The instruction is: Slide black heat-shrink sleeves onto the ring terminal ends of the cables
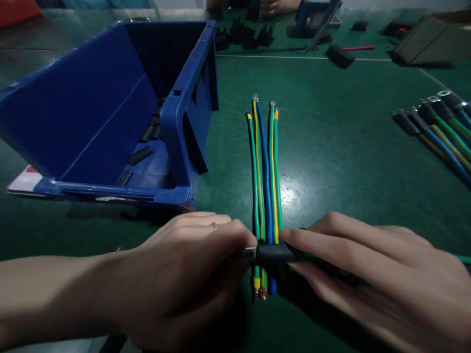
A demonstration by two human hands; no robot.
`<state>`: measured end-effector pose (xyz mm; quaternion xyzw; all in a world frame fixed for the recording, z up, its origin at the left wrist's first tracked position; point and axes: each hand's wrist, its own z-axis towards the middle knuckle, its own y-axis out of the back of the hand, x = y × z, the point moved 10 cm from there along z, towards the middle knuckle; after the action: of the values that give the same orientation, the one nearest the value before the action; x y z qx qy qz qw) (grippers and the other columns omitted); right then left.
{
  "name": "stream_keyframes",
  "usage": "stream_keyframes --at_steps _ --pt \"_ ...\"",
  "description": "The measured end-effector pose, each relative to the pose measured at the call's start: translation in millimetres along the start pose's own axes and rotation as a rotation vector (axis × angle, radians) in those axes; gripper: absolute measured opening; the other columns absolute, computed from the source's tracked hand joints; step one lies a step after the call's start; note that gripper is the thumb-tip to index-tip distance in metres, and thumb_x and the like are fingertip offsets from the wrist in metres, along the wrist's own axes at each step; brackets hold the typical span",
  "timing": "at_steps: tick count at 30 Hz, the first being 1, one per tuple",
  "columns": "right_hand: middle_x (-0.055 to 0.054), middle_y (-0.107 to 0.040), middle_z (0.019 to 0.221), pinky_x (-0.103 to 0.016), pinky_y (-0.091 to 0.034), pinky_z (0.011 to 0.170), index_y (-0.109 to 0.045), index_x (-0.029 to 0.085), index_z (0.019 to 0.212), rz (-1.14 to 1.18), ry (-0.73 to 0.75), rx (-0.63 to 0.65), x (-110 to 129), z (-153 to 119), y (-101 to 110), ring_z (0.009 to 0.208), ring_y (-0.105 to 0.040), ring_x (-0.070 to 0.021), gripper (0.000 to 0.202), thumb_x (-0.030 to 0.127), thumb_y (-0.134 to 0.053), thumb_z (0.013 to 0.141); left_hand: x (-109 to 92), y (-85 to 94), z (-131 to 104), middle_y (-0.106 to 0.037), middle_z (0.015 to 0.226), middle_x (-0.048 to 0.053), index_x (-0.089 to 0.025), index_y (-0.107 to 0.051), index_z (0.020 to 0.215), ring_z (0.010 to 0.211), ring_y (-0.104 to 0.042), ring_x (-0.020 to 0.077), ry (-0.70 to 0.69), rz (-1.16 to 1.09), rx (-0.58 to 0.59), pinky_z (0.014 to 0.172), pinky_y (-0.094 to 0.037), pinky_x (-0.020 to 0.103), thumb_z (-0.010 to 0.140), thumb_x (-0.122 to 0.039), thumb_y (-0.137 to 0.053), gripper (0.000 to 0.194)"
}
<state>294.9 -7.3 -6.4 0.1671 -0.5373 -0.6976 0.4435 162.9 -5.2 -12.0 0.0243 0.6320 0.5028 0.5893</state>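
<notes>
Between my two hands a cable lies crosswise, with a metal lug (pixel 250 253) at its left end and a black sleeve (pixel 275 253) next to the lug. My left hand (pixel 198 264) is closed, thumb and forefinger pinching at the lug. The thumb and fingers of my right hand (pixel 371 264) grip the sleeve's right end; the cable behind is mostly hidden by that hand. Beneath, several green, yellow and blue wires (pixel 268 171) lie lengthwise on the green table, with ring lugs at their far ends. One near end shows bare copper strands (pixel 262 294).
A blue bin (pixel 191 98) at the left holds several black sleeves (pixel 140 155). Finished-looking cables with black sleeves (pixel 434 110) lie at the right. Black parts (pixel 243 34), a black block (pixel 339 56) and a cardboard box (pixel 430 39) sit at the back. Another person's hand (pixel 270 6) shows beyond.
</notes>
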Motion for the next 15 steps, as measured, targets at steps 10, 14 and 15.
stream_keyframes --at_steps 10,14,15 --pt "0.003 -0.072 0.082 -0.028 -0.042 0.049 -0.075 0.03 0.123 -0.034 -0.018 0.021 -3.7 -2.4 -2.3 0.054 -0.062 -0.0104 0.032 0.026 -0.043 0.12 -5.9 2.5 3.0 -0.063 0.075 -0.004 -0.026 -0.033 0.102 0.059 -0.058 0.0152 -0.047 0.053 -0.048 0.06 -0.048 0.026 0.087 -0.006 -0.046 0.028" --pt "0.004 -0.07 0.079 -0.029 -0.04 0.049 -0.074 0.028 0.122 0.001 -0.01 0.03 -4.0 -0.9 -3.7 0.052 -0.06 -0.0096 0.033 0.028 -0.041 0.121 -7.8 5.0 0.3 -0.064 0.076 -0.004 -0.026 -0.033 0.105 0.058 -0.059 0.0158 -0.065 0.08 -0.083 0.059 -0.046 0.027 0.088 -0.006 -0.046 0.029" --pt "0.004 -0.069 0.078 -0.029 -0.039 0.048 -0.075 0.027 0.12 0.012 -0.013 0.03 -4.2 -0.3 -3.2 0.051 -0.059 -0.0097 0.035 0.029 -0.04 0.122 -6.1 3.8 0.1 -0.065 0.076 -0.004 -0.026 -0.033 0.104 0.059 -0.059 0.016 -0.053 0.078 -0.068 0.06 -0.047 0.027 0.088 -0.006 -0.047 0.029"
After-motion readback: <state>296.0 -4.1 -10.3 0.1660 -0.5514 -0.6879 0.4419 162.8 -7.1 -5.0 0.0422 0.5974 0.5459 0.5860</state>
